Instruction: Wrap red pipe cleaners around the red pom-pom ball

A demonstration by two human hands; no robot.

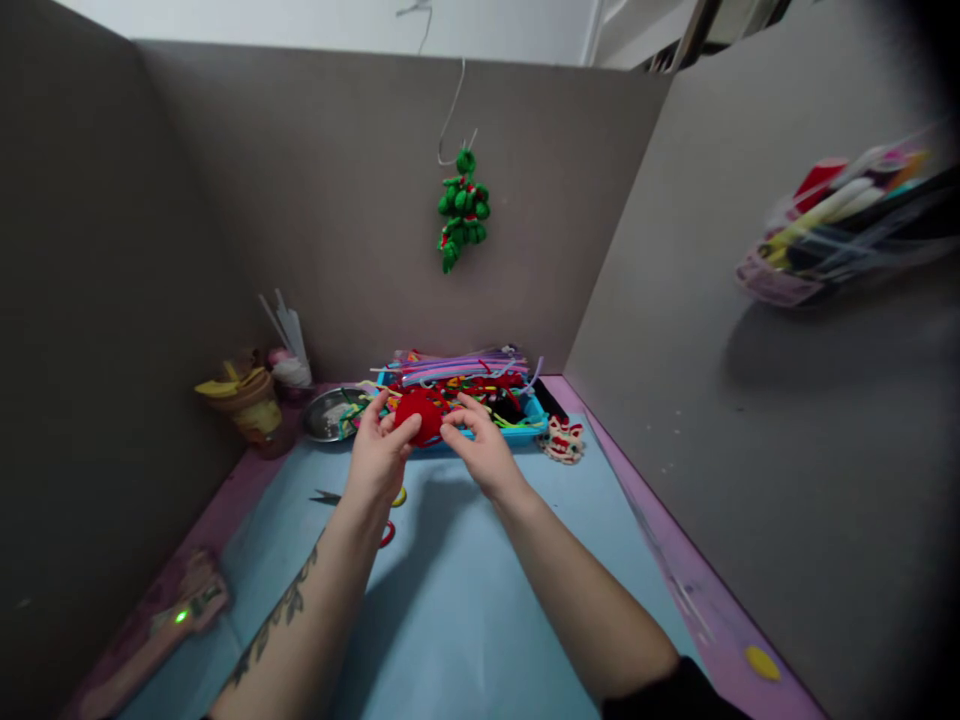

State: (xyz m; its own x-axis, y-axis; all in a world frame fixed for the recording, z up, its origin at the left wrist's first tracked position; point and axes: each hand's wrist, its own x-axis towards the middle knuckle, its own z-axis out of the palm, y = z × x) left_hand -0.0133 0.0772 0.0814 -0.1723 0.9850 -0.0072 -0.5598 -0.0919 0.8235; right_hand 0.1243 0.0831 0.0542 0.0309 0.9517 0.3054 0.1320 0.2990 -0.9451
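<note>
Both my hands are raised over the blue mat (450,600) and meet on a round red fuzzy piece (420,412). My left hand (379,455) pinches its left side with thumb and fingers. My right hand (480,445) grips its right side with curled fingers. Just behind them a blue tray (534,418) holds a heap of coloured pipe cleaners (465,368).
A metal dish (326,415), a brown cup with yellow pieces (247,400) and white sticks (289,335) stand at the back left. Scissors (326,496) lie under my left hand. A small red-white figure (564,440) sits right of the tray. A green ornament (463,210) hangs on the back wall. Grey partitions enclose the desk.
</note>
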